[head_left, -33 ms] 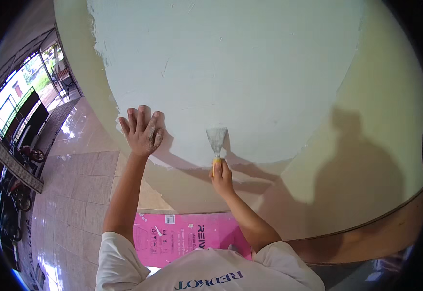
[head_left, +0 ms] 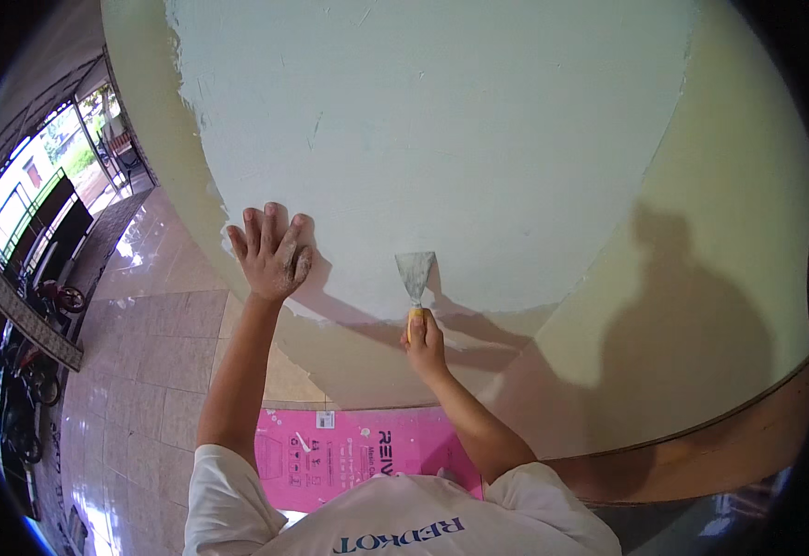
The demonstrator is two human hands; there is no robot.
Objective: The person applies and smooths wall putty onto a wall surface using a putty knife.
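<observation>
One scraper points up the white patch, our right hand gripping it, left hand splayed near bottom-left edge

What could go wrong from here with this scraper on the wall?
The scraper in the right hand could gouge the white patch if a blade corner digs in. The left hand, spread over the patch's lower left edge with pale residue on its thumb, might smear it. The pink sheet below, already flecked white, could catch more mess.
</observation>
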